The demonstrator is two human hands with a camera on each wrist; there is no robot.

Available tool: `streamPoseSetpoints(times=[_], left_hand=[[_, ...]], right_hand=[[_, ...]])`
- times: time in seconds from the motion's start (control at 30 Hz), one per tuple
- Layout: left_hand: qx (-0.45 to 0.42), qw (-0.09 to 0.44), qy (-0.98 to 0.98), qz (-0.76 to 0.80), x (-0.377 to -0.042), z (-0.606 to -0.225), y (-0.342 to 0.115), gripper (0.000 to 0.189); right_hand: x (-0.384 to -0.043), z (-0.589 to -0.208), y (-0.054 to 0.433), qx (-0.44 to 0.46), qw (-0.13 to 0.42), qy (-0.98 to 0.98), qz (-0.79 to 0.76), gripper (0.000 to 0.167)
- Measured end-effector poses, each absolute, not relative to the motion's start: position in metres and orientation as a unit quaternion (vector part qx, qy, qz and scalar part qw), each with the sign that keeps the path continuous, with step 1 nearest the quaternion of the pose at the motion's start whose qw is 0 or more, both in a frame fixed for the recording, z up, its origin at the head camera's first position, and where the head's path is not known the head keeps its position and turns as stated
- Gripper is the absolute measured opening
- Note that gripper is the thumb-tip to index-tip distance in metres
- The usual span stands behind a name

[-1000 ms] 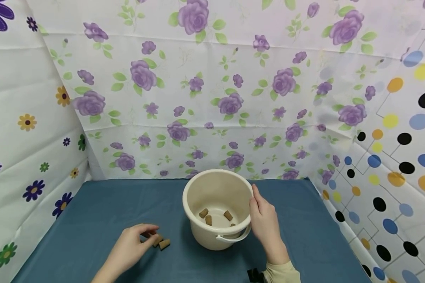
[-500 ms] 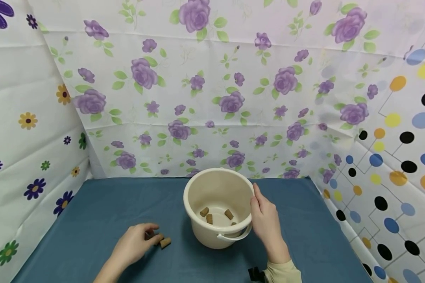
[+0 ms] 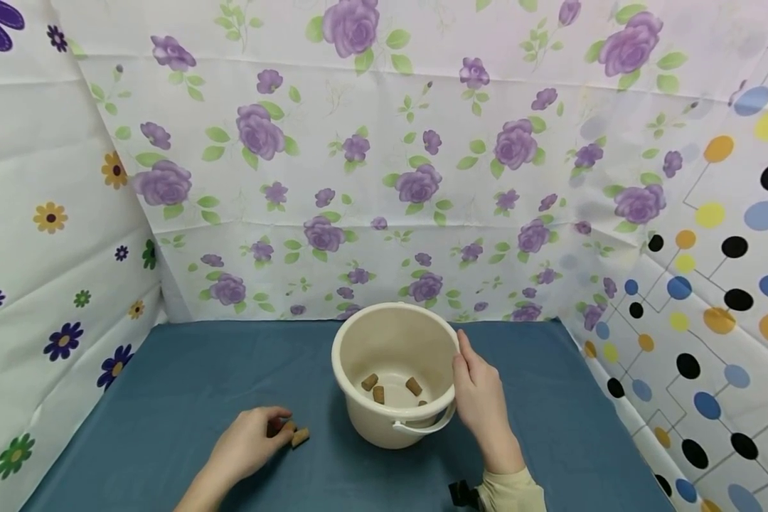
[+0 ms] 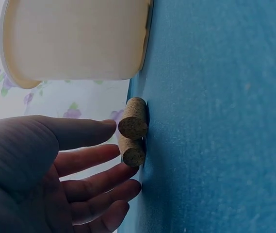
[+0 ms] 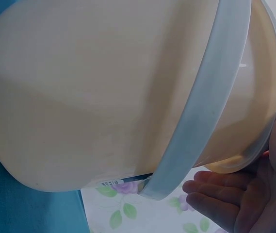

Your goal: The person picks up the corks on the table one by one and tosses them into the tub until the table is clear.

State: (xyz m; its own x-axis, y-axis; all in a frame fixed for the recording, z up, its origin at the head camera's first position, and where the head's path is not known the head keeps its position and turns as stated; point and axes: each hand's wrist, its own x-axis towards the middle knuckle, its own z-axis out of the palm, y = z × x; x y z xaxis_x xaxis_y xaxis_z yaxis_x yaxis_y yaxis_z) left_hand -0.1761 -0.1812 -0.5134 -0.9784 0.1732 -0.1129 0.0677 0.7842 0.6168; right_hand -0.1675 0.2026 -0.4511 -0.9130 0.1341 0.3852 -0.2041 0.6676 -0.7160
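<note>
My left hand (image 3: pixel 246 442) is low at the table, thumb and fingers spread beside two small corks. In the left wrist view the thumb tip is right at the upper cork (image 4: pixel 134 118), and the fingertips lie near the lower cork (image 4: pixel 133 151). A cream bucket (image 3: pixel 384 427) stands on the table to the right of them. Inside it lie several corks (image 3: pixel 413 386), one partly hidden by the near rim. My right hand (image 3: pixel 483 398) rests against the bucket's right side at the rim; its fingers extend along the outside in the right wrist view.
The bucket's handle (image 3: pixel 425 429) hangs down on the near side. A blue cloth (image 3: pixel 230 363) covers the table. Flower-printed sheets (image 3: pixel 358 178) rise behind and at the left, and a dotted sheet (image 3: pixel 710 320) hangs at the right.
My left hand has shifted slightly to the right at the two corks, which have shifted a little too. The bucket and my right hand stay in place.
</note>
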Motion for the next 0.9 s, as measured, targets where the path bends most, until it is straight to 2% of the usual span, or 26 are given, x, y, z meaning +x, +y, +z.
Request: streamPoseSetpoints(times=[0.57,0.9], left_hand=[[0.078,0.099,0.943,0.308,-0.1800,-0.5154,-0.1805,0.037],[0.075,0.087,0.949,0.293,-0.1783,-0.5156,-0.1774,0.026]], right_hand=[[-0.1682,-0.4509,0.2032,0.024,0.210,-0.888,0.409,0.049],[-0.1672,-0.4516,0.2025,0.022,0.212,-0.888,0.408,0.049]])
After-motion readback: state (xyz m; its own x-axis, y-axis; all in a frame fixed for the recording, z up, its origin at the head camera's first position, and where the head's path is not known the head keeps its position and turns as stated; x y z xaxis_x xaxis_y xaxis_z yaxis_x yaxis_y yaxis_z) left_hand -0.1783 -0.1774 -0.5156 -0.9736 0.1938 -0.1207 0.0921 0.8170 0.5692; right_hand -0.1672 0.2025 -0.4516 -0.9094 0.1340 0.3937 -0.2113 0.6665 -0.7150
